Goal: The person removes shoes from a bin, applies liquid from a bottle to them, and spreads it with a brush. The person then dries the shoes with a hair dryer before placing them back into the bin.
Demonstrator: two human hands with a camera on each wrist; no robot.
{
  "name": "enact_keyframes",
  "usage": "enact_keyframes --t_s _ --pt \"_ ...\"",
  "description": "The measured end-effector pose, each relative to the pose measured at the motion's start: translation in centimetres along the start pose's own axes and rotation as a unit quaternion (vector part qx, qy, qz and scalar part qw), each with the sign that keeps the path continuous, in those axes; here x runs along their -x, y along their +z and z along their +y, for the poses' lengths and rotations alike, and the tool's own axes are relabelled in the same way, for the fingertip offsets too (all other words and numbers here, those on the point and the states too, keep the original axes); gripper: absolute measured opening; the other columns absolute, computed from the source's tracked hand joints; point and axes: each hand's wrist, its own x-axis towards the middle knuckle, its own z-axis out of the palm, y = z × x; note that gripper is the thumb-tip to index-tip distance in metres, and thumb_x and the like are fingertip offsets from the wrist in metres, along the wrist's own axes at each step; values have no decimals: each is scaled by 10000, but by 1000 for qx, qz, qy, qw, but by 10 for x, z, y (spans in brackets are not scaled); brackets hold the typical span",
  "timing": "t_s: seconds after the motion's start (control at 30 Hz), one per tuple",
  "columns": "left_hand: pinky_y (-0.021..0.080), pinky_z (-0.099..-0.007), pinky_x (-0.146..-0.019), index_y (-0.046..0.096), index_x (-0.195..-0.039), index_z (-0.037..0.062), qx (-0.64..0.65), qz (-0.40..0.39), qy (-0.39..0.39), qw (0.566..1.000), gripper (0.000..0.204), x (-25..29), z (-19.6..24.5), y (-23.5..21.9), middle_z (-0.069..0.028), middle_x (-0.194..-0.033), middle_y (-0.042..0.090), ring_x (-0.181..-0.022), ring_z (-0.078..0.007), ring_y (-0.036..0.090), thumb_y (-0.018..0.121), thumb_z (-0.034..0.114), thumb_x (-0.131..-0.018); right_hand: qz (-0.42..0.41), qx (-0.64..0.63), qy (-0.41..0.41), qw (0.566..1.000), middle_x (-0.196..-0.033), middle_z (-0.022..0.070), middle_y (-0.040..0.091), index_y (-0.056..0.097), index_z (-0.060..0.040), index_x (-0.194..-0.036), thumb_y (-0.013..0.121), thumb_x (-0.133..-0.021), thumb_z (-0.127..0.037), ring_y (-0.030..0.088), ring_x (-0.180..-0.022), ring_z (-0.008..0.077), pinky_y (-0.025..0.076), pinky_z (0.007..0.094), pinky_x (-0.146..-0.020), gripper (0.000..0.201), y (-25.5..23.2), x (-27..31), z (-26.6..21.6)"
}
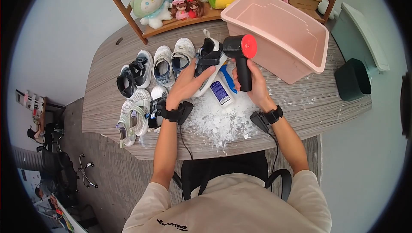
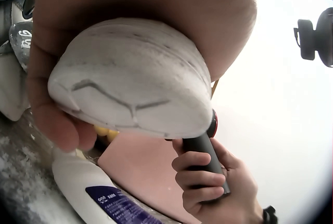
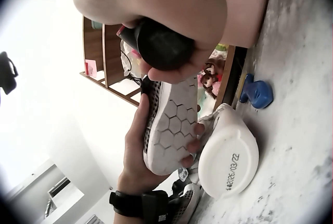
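My left hand (image 1: 189,83) grips a black and white shoe (image 1: 210,57), thumb across its upper; the left wrist view shows the pale sole (image 2: 135,83) close up, and the right wrist view its hexagon-patterned sole (image 3: 177,125). In my right hand (image 1: 256,85) is the handle of a black dryer-like device (image 1: 244,72) with a red round end, held upright beside the shoe. A white bottle with a purple label (image 1: 221,92) lies below the shoe, and a blue-handled brush (image 1: 229,78) lies between the bottle and the device. The brush's bristles are not clearly visible.
Several shoes (image 1: 163,66) stand in rows at the left. White flakes (image 1: 223,123) cover the table near its front edge. A pink bin (image 1: 274,40) stands at the back right, a dark green container (image 1: 352,80) at the far right, and plush toys (image 1: 150,8) on a wooden shelf behind.
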Motion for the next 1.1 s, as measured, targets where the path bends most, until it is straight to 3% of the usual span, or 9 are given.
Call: enact_keyframes --t_s 0.07,0.13,0.23,0.5,0.57,0.63,0.8,0.93,1.1 --pt "483 -382 -934 513 -1300 -126 8 -7 9 1000 800 -1 0 1 -278 -1118 677 -1062 -316 666 606 575 -928 -3 35 -6 999 -824 69 578 502 -29 -1257 386 -1076 -425 530 -595 128 431 263 -517 451 3 0 -3" --pt "474 -353 -925 521 -1285 -126 87 -15 -49 995 763 -1 6 1 -243 -1109 675 -1017 -264 650 586 557 -951 -7 46 -2 999 -828 68 580 502 -29 -1253 388 -1076 -425 528 -595 127 430 264 -518 448 0 -1 0" --pt "464 -333 -924 537 -1266 -122 122 20 -27 992 727 -4 0 7 -213 -1091 677 -981 -232 629 569 541 -969 -18 76 7 997 -818 65 573 504 -11 -1268 385 -1074 -443 518 -586 120 419 258 -520 487 6 3 1" --pt "447 -335 -952 553 -1266 -108 111 92 -21 989 714 -4 -1 0 -209 -1131 674 -1030 -235 619 565 543 -973 -103 134 61 984 -767 67 566 523 22 -1260 392 -1067 -456 500 -528 108 386 235 -482 532 6 6 0" --pt "443 -339 -960 553 -1275 -101 107 109 -9 988 705 -5 -2 -1 -206 -1142 675 -1040 -238 618 565 538 -975 -138 135 81 978 -780 67 589 557 1 -1192 450 -1057 -418 518 -531 100 397 234 -464 453 10 8 -5" --pt "432 -337 -985 556 -1298 -80 122 134 -33 983 672 -8 -6 -2 -191 -1175 674 -1068 -240 615 562 515 -985 -149 141 80 975 -776 66 588 556 4 -1192 460 -1053 -411 509 -524 95 396 232 -466 449 14 10 -6" --pt "421 -310 -993 577 -1288 -60 165 185 -11 969 623 -7 0 -4 -147 -1197 666 -1081 -216 596 588 481 -981 -203 150 87 964 -765 61 588 565 22 -1211 490 -1037 -378 486 -508 82 386 227 -466 443 12 11 -2" --pt "446 -278 -876 602 -1243 -52 189 169 -11 967 546 -9 -6 -6 -95 -1094 671 -955 -155 578 626 417 -965 -197 138 88 967 -762 62 589 568 27 -1219 492 -1034 -374 485 -506 83 382 225 -465 448 12 12 0" --pt "459 -267 -764 629 -1162 -57 167 111 -10 980 465 -3 2 -5 -76 -962 678 -824 -124 571 654 350 -939 -109 139 40 984 -753 67 588 561 22 -1226 482 -1038 -384 484 -498 93 372 227 -462 454 11 10 0"
